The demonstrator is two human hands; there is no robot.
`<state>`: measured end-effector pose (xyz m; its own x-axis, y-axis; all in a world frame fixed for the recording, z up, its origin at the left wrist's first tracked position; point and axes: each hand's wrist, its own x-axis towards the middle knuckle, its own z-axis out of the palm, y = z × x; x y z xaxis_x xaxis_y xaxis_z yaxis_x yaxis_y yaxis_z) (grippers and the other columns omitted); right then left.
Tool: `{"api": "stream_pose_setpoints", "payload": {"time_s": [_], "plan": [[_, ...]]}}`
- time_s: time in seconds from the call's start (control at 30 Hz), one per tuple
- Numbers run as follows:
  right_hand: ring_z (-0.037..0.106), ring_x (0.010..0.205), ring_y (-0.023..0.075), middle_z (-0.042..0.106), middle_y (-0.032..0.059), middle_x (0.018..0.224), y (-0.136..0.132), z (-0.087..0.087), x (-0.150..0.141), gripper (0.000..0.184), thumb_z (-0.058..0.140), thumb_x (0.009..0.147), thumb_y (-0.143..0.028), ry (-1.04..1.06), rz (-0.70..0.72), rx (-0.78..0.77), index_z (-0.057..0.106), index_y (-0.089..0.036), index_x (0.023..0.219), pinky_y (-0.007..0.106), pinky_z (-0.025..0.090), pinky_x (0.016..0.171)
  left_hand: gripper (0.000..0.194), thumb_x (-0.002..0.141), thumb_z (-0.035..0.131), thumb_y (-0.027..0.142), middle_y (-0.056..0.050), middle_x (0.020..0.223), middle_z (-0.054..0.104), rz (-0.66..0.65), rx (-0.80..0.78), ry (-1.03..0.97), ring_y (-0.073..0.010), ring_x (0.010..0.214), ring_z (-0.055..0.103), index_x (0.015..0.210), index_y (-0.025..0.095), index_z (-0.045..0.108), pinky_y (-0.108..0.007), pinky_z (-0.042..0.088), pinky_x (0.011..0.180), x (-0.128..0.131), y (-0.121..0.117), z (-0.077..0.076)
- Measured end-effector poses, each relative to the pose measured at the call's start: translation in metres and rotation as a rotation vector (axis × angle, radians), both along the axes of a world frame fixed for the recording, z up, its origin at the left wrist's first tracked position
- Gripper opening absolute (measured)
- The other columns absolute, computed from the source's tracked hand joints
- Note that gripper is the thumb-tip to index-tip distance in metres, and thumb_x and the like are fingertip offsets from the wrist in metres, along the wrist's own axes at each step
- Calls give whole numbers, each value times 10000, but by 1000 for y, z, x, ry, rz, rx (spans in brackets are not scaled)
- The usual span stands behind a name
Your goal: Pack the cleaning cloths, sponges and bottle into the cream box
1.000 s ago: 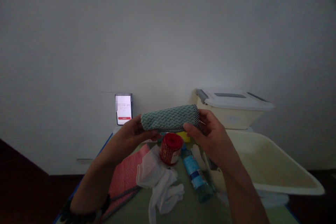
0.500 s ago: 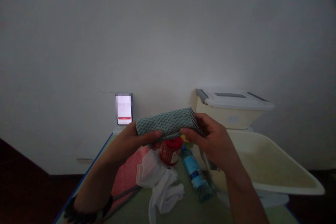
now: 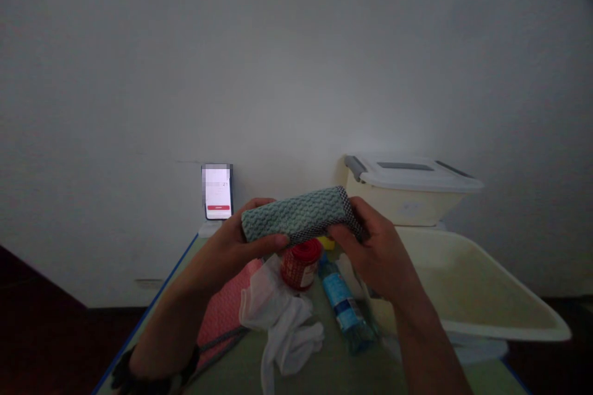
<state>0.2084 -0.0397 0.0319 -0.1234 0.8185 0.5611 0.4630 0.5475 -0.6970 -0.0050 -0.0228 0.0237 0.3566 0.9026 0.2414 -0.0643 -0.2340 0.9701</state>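
Note:
Between my two hands is a folded light-green cloth with a waffle-like weave and a dark checked edge, held up above the table. My left hand grips its left end, thumb along the front lower edge. The right end is in my right hand, whose thumb presses near the checked edge; the fingers behind the cloth are mostly hidden. Just below the cloth stands a red roll with a printed label. A white cloth lies crumpled in front of it, partly over a pink cloth with grey edging.
A blue-labelled clear bottle lies on the green table. At right sits a large cream basin, with a lidded storage box behind it. A lit phone leans against the wall. Something yellow shows behind the roll.
The right end of the green cloth has risen slightly, tilting it a little more. Both hands keep their hold, and the things on the table stay put.

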Motion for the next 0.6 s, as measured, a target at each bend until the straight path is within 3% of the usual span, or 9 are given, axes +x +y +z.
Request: {"api": "stream_pose_setpoints", "payload": {"time_s": [0.2, 0.3, 0.4, 0.47, 0.6], "plan": [[438, 576, 89, 494, -47, 643, 0, 0, -1, 29, 543, 803, -188, 34, 12, 6, 535, -184, 775, 200, 356, 510, 567, 684, 754, 182, 46, 815, 580, 75, 64, -30, -87, 688, 583, 1161, 267, 459, -147, 501, 595, 3, -3, 4], [468, 571, 94, 527, -39, 646, 1, 0, 1, 37, 545, 809, -212, 59, 29, -29, 553, -184, 786, 194, 365, 497, 643, 695, 739, 161, 15, 970, 621, 58, 122, -72, -137, 822, 622, 1225, 315, 409, -199, 535, 671, 3, -3, 3], [511, 596, 108, 568, -22, 670, 1, 2, 3, 65, 529, 817, -222, 78, 42, -59, 579, -182, 801, 196, 393, 514, 439, 729, 706, 158, -36, 1236, 548, 78, 215, -24, -192, 1091, 548, 1117, 277, 538, -252, 504, 841, 1, -2, 1], [529, 614, 115, 582, -16, 675, 0, 3, 3, 87, 521, 821, -222, 75, 24, -55, 592, -183, 792, 197, 405, 529, 296, 731, 705, 173, -56, 1296, 505, 69, 274, 62, -215, 1181, 482, 1005, 235, 611, -279, 459, 918, -1, -2, 1], [523, 571, 110, 576, -26, 620, -2, 5, 1, 125, 535, 823, -255, 48, -36, -37, 594, -183, 739, 196, 390, 492, 335, 646, 774, 207, -89, 1295, 486, 115, 350, 187, -254, 1180, 476, 944, 211, 621, -360, 418, 967, 0, -2, 1]]}}
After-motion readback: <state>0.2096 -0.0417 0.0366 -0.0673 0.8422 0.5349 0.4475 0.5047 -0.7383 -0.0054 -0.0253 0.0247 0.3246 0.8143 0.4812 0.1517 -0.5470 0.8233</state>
